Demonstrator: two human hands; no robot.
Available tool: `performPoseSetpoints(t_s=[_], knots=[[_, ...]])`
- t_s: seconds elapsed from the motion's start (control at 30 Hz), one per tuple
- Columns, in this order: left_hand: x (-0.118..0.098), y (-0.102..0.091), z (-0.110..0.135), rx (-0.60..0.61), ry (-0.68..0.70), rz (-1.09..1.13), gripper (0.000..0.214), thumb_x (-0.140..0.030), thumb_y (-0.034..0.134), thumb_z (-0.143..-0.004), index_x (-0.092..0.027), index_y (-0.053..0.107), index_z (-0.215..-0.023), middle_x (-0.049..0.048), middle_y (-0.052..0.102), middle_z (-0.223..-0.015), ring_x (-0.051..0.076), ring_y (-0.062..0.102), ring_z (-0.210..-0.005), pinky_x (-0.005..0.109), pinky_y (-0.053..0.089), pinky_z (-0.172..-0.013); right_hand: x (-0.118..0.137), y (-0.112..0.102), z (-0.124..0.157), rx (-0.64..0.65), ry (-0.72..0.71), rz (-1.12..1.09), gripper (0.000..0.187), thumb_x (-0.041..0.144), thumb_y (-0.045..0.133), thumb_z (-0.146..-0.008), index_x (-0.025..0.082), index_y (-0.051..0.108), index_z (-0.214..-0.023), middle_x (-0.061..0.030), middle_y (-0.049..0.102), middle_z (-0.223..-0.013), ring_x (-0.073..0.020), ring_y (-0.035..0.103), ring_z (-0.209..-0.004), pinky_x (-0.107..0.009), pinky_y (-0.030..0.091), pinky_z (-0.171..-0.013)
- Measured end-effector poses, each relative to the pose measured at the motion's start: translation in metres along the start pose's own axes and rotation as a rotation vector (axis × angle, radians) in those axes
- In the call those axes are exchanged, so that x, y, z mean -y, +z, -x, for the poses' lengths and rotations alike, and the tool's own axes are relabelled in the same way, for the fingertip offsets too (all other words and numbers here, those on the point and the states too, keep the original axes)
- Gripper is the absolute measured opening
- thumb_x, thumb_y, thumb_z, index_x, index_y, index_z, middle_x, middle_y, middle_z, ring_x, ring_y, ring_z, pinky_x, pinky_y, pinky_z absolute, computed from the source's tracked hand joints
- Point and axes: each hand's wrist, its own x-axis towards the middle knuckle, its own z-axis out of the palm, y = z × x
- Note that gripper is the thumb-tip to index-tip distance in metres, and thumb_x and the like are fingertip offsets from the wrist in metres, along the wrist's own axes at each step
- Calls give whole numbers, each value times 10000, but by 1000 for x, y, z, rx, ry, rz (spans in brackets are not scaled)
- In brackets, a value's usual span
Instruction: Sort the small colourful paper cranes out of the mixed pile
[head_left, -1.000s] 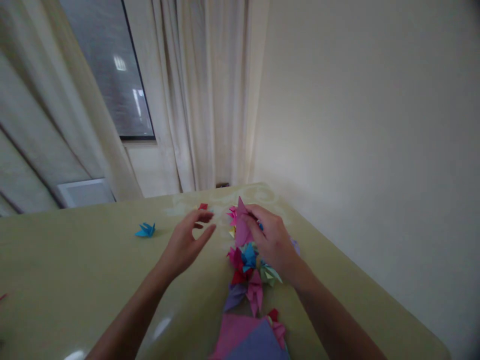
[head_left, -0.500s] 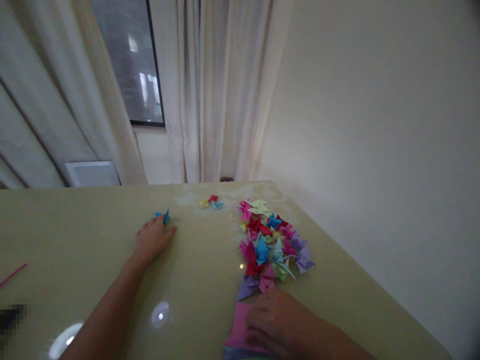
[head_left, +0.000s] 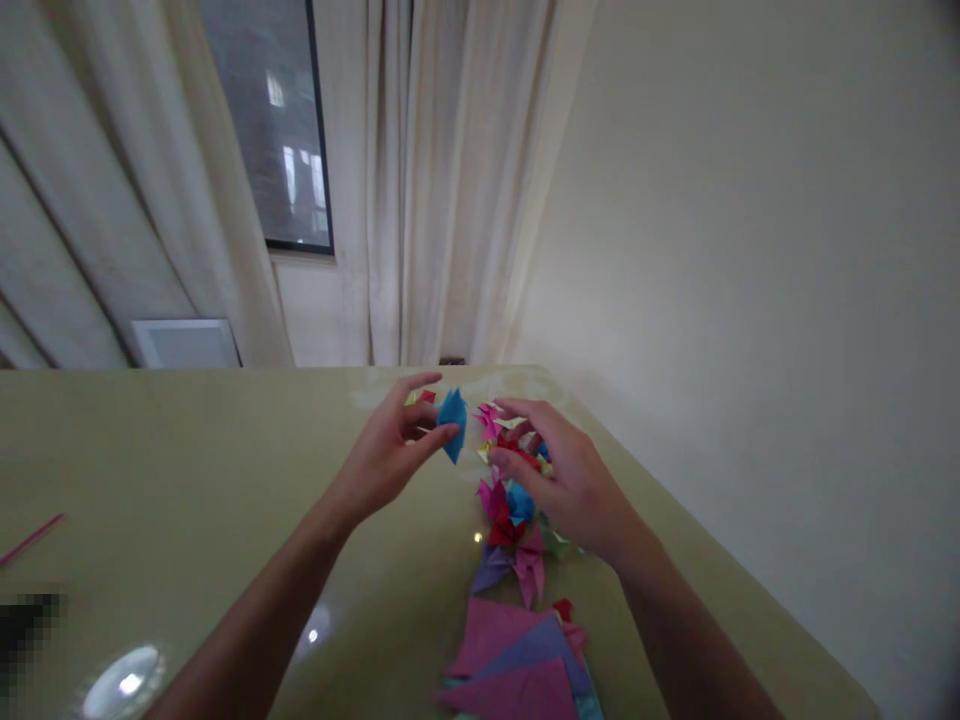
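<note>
And here's the left hand (head_left: 386, 445), just left of centre frame, thumb and fingers pinching a blue folded paper (head_left: 452, 425) upright at the centre! Facing it, the right hand (head_left: 570, 480), fingers curved and parted, nothing gripped between them, in front of the multicoloured paper cluster (head_left: 529, 565); contact there, I can't tell. Bottom centre, pink and purple paper sheets (head_left: 517, 640) overlap on the desk (head_left: 187, 480); far left, a thin pink stick (head_left: 31, 538).

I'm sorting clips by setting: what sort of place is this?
Likely a room in a home, though that's uncertain: long pale curtains flank a window, and origami figures lie on a glossy table.
</note>
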Motion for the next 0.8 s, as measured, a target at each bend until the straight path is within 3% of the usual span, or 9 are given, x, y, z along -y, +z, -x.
performPoseSetpoints(t_s=[0.07, 0.2, 0.33, 0.43, 0.53, 0.6, 0.7, 0.8], knots=[[-10, 21, 9, 54, 27, -9, 618, -398, 750, -901, -233, 470, -1426, 28, 787, -943, 198, 757, -854, 300, 589, -763, -2, 6, -8, -40, -3, -47, 408, 341, 706, -987, 242, 600, -1368, -80, 699, -1237, -210, 672, -1007, -343, 520, -904], [-10, 45, 22, 202, -9, -50, 608, -383, 745, -914, -277, 475, -1448, 44, 790, -1069, 193, 763, -855, 311, 611, -782, -10, 8, -8, 45, -33, -32, 62, 236, 666, -995, 216, 713, -1030, -28, 732, -955, -185, 664, -881, -298, 482, -804], [6, 54, 24, 281, -69, -104, 572, -424, 673, -963, -286, 450, -1471, 79, 761, -1177, 216, 748, -991, 349, 612, -849, -19, -15, -3, 194, -15, 22, 104, 199, 645, -997, 205, 714, -919, -11, 723, -894, -166, 647, -822, -272, 437, -742], [41, 46, 16, 207, -120, -258, 479, -481, 552, -1010, -249, 496, -1426, 130, 702, -1287, 254, 694, -1157, 419, 590, -943, -29, -40, 1, 221, 32, 104, 122, 209, 656, -987, 202, 734, -893, -9, 721, -845, -160, 633, -763, -266, 406, -694], [93, 27, -4, 14, -121, -537, 510, -466, 605, -936, -215, 531, -1374, 176, 579, -1455, 324, 591, -1316, 522, 537, -1039, -41, -58, 5, 263, 92, 196, 212, 308, 690, -978, 202, 753, -805, -11, 706, -740, -154, 601, -658, -268, 358, -616], [123, 14, -21, -98, -96, -799, 572, -389, 642, -890, -188, 516, -1411, 202, 549, -1482, 359, 488, -1419, 588, 405, -1163, -46, -63, 7, 252, 134, 261, 275, 393, 720, -961, 205, 760, -765, -20, 702, -700, -157, 587, -624, -277, 330, -590], [152, 3, -49, -119, -184, -1088, 775, -452, 697, -863, -172, 427, -1533, 251, 363, -1634, 431, 299, -1535, 650, 302, -1195, -48, -65, 6, 195, 159, 328, 284, 445, 737, -947, 214, 783, -789, -38, 728, -737, -173, 605, -654, -290, 319, -597], [165, 2, -77, -74, -293, -1240, 889, -614, 714, -826, -265, 401, -1582, 191, 198, -1729, 509, 167, -1561, 714, 283, -1158, -45, -68, 5, 177, 121, 289, 270, 436, 705, -976, 221, 793, -838, -35, 741, -771, -175, 622, -692, -292, 327, -612]])
